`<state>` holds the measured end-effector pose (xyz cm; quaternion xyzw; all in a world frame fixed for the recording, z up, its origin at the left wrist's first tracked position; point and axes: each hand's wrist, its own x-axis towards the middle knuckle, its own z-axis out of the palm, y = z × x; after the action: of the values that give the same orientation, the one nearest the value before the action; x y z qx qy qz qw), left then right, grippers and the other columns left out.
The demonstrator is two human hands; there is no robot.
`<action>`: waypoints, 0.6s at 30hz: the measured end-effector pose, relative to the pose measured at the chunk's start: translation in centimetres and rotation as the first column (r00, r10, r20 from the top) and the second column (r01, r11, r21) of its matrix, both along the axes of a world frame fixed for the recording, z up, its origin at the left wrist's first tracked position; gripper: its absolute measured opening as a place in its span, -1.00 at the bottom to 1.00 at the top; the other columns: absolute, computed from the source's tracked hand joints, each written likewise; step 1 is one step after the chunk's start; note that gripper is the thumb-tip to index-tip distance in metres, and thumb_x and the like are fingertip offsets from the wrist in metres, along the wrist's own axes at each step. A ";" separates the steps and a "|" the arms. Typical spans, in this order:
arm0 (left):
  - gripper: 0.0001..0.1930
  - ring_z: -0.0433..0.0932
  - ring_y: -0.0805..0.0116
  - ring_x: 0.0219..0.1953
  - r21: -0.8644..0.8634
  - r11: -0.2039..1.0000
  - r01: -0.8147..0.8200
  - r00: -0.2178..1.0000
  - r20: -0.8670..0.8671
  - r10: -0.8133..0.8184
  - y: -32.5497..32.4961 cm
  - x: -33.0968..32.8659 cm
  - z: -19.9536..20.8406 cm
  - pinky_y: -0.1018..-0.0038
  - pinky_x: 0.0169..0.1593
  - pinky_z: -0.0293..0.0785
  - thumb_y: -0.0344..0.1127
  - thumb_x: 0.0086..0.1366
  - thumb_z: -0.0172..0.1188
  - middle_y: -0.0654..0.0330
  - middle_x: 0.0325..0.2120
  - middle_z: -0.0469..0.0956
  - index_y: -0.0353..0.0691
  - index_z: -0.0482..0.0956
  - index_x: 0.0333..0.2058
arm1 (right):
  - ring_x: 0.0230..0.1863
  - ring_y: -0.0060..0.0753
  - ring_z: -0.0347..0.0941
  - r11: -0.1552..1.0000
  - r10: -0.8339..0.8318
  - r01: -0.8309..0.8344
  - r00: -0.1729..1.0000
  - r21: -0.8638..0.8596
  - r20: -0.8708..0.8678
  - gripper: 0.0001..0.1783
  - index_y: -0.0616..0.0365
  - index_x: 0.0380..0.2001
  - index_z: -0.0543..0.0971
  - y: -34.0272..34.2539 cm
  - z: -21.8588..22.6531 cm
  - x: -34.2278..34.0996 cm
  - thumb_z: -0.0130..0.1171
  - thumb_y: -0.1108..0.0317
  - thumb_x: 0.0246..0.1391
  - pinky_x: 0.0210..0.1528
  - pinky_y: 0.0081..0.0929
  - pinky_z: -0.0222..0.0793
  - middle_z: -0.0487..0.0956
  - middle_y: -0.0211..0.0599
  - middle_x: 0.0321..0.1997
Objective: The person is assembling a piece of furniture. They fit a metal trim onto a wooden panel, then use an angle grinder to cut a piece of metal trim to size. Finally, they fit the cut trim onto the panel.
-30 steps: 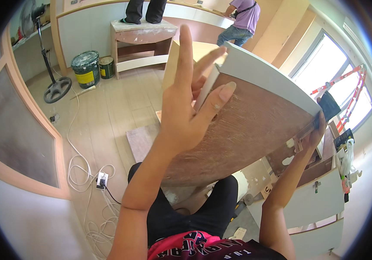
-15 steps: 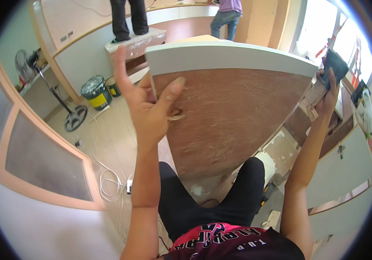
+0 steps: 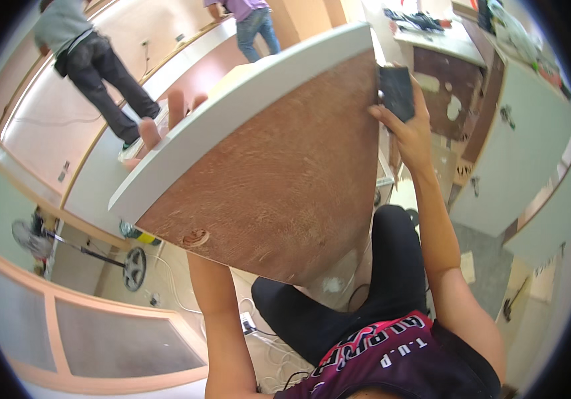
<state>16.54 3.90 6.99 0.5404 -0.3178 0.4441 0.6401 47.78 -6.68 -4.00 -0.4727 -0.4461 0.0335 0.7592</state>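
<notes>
A fan-shaped wooden panel [image 3: 279,166] with a brown rough face and a white curved edge band [image 3: 245,100] is tilted up over my knees. My left hand [image 3: 149,133] reaches behind it and supports it; several spread fingers show past the white band, while the palm is hidden. My right hand [image 3: 413,126] grips a dark sanding block [image 3: 397,93] with thumb and fingers, right beside the panel's straight right edge. A knot hole [image 3: 196,238] marks the panel's lower left corner.
Two people stand beyond the panel: one in grey [image 3: 76,46], one in purple [image 3: 249,23]. A standing fan [image 3: 134,268] is at the left, near a framed partition [image 3: 112,332]. White cables [image 3: 275,352] lie on the floor. Pale cabinets [image 3: 508,166] stand at the right.
The panel has tilted, its left end dropping and its right end rising. My left hand has passed behind it. My right hand has moved left with the sanding block, and the view has turned.
</notes>
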 end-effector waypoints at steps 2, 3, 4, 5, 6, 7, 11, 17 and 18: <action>-0.13 0.07 -0.08 0.64 0.131 0.985 0.115 0.992 -0.062 -0.107 1.7 1.6 1.8 -0.07 0.66 0.04 0.41 0.66 -0.51 -0.02 0.47 0.39 -0.08 0.55 0.41 | 0.21 -0.33 0.62 1.000 0.014 -0.015 1.000 -0.026 -0.015 0.01 0.19 0.50 0.41 1.2 0.3 0.5 0.68 0.15 0.06 0.29 -0.35 0.50 0.70 -0.16 0.21; -0.14 0.10 -0.09 0.62 0.218 0.959 0.181 0.981 -0.113 -0.160 3.5 2.0 2.4 -0.08 0.66 0.01 0.38 0.67 -0.55 -0.02 0.41 0.45 -0.08 0.60 0.32 | 0.24 -0.29 0.61 0.995 0.051 -0.054 0.998 -0.083 -0.039 0.03 0.21 0.50 0.40 1.4 0.3 0.9 0.69 0.15 0.05 0.31 -0.33 0.49 0.68 -0.11 0.24; -0.13 0.13 -0.11 0.60 0.302 0.923 0.240 0.964 -0.182 -0.192 5.3 2.2 3.0 -0.10 0.66 -0.01 0.35 0.68 -0.59 -0.02 0.35 0.50 -0.09 0.66 0.23 | 0.27 -0.24 0.60 0.985 0.105 -0.112 0.992 -0.132 -0.065 0.05 0.22 0.51 0.40 1.8 0.2 1.1 0.70 0.15 0.03 0.34 -0.31 0.48 0.67 -0.06 0.28; -0.11 0.16 -0.13 0.58 0.390 0.871 0.297 0.946 -0.245 -0.213 7.0 1.9 4.6 -0.12 0.66 -0.04 0.32 0.69 -0.63 -0.02 0.28 0.55 -0.10 0.72 0.14 | 0.30 -0.21 0.59 0.980 0.119 -0.126 0.992 -0.156 -0.053 0.07 0.24 0.51 0.39 1.9 0.0 1.3 0.70 0.15 0.02 0.37 -0.28 0.46 0.65 -0.03 0.31; -0.10 0.19 -0.13 0.55 0.413 0.844 0.342 0.940 -0.165 -0.300 9.6 6.8 -1.3 -0.13 0.66 -0.07 0.29 0.70 -0.66 -0.01 0.21 0.59 -0.10 0.74 0.06 | 0.33 -0.18 0.57 0.955 0.020 -0.008 0.999 -0.296 0.037 0.09 0.26 0.52 0.38 -0.3 -3.7 6.0 0.71 0.15 0.00 0.40 -0.25 0.45 0.62 0.01 0.34; -0.09 0.23 -0.12 0.53 0.525 0.794 0.308 0.950 -0.210 -0.229 9.4 5.8 2.0 -0.13 0.66 -0.09 0.25 0.71 -0.69 -0.01 0.14 0.63 -0.11 0.77 -0.03 | 0.35 -0.15 0.55 0.956 0.058 -0.046 0.998 -0.289 0.034 0.11 0.28 0.52 0.37 1.0 -3.6 5.4 0.71 0.14 -0.01 0.43 -0.21 0.43 0.60 0.04 0.36; -0.09 0.51 0.10 0.24 0.680 0.725 -0.111 0.978 -0.055 0.201 6.7 3.1 6.2 -0.05 0.62 -0.12 0.08 0.75 -0.75 0.07 -0.22 0.71 -0.14 0.73 -0.28 | 0.44 -0.09 0.48 0.946 0.257 -0.287 0.947 -0.150 -0.193 0.17 0.33 0.52 0.35 2.6 -3.4 1.4 0.73 0.07 -0.06 0.52 -0.15 0.33 0.57 0.10 0.38; -0.07 0.63 0.17 0.08 0.799 0.594 0.090 0.996 -0.076 -0.049 8.2 7.4 6.7 -0.05 0.58 -0.08 0.17 0.72 -0.66 0.11 -0.37 0.70 -0.11 0.72 -0.46 | 0.39 -0.07 0.52 0.964 0.242 -0.258 0.951 -0.061 -0.190 0.15 0.26 0.53 0.36 3.5 -6.4 3.7 0.73 0.16 -0.08 0.49 -0.15 0.38 0.57 0.03 0.36; -0.07 0.63 0.18 0.09 0.827 0.542 0.147 0.989 -0.125 -0.077 7.6 7.4 7.8 -0.05 0.59 -0.08 0.19 0.71 -0.65 0.12 -0.38 0.70 -0.09 0.72 -0.49 | 0.39 -0.07 0.52 0.962 0.245 -0.262 0.952 -0.072 -0.186 0.15 0.24 0.53 0.36 4.0 -6.5 3.1 0.73 0.17 -0.08 0.48 -0.14 0.38 0.58 0.02 0.36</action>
<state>23.98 11.53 14.80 0.7739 -0.5001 0.1781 0.3453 50.88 -2.67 -10.54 -0.4427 -0.4322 0.1936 0.7614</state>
